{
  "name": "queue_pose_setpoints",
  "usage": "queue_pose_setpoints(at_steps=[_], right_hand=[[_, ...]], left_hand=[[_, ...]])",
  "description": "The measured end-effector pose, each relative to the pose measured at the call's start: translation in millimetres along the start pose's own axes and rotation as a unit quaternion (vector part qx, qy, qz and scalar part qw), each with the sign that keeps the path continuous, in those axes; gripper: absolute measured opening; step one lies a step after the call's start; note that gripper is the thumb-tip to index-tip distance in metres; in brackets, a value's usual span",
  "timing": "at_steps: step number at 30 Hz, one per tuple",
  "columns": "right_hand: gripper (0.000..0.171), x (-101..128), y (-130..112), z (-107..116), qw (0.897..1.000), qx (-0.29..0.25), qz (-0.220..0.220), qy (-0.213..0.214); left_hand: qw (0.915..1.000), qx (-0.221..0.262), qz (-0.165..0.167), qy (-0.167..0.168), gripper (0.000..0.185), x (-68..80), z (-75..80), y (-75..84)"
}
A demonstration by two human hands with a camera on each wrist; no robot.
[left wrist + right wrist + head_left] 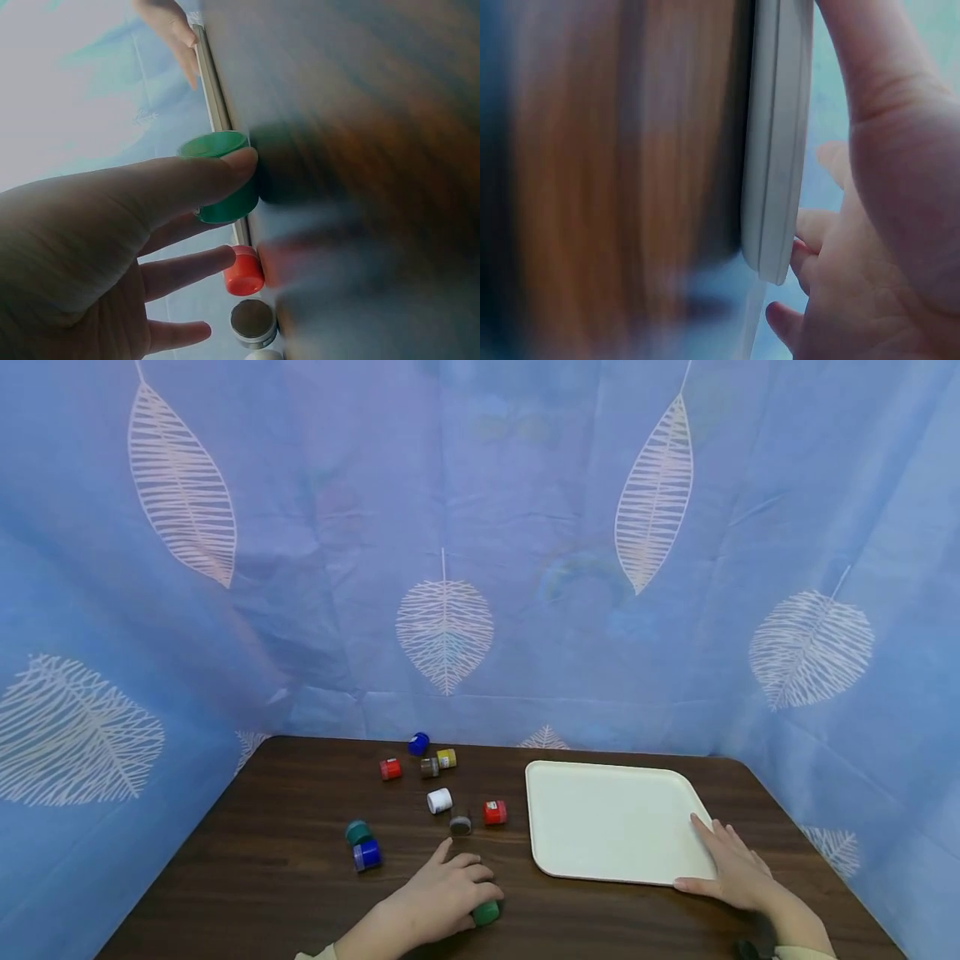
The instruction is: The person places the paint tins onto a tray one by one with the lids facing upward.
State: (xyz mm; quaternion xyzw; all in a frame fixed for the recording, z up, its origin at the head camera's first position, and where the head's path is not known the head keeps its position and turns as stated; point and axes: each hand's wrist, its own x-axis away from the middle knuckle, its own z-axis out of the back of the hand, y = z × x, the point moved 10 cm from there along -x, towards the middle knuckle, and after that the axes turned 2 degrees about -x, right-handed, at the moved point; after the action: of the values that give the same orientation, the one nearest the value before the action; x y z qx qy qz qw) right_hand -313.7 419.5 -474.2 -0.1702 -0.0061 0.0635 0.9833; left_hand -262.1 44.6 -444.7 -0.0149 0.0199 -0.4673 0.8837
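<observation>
My left hand (450,892) lies at the near middle of the dark wooden table (262,877) and pinches a small green paint jar (486,912) that stands on the wood. The left wrist view shows the green jar (221,176) held between a finger on top and one below. My right hand (731,864) rests on the near right corner of an empty cream tray (611,818), with straight fingers on its surface and the thumb along its near rim. In the right wrist view the tray's rim (776,150) runs beside the palm.
Several small paint jars lie scattered left of the tray: blue (418,743), yellow (447,758), brown (429,767), red (390,769), white (439,800), grey (461,823), red (494,812), teal (358,832), blue (367,855). A blue leaf-print curtain (480,568) closes off the back and sides.
</observation>
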Motion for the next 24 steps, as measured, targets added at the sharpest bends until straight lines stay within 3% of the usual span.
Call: queue_pose_setpoints(at_steps=[8, 15, 24], right_hand=[[0.103, -8, -28, -1, 1.0, 0.025, 0.011, 0.004], [0.106, -9, -25, -7, 0.999, 0.029, -0.024, -0.033], [0.108, -12, -28, -10, 0.997, 0.016, -0.045, -0.061]], left_hand=[[0.9999, -0.004, 0.008, -0.011, 0.043, -0.8, 1.0, 0.0], [0.9999, 0.014, 0.002, -0.006, 0.041, -0.8, 0.7, 3.9], [0.9994, 0.022, 0.026, 0.007, 0.037, -9.0, 1.5, -7.7]])
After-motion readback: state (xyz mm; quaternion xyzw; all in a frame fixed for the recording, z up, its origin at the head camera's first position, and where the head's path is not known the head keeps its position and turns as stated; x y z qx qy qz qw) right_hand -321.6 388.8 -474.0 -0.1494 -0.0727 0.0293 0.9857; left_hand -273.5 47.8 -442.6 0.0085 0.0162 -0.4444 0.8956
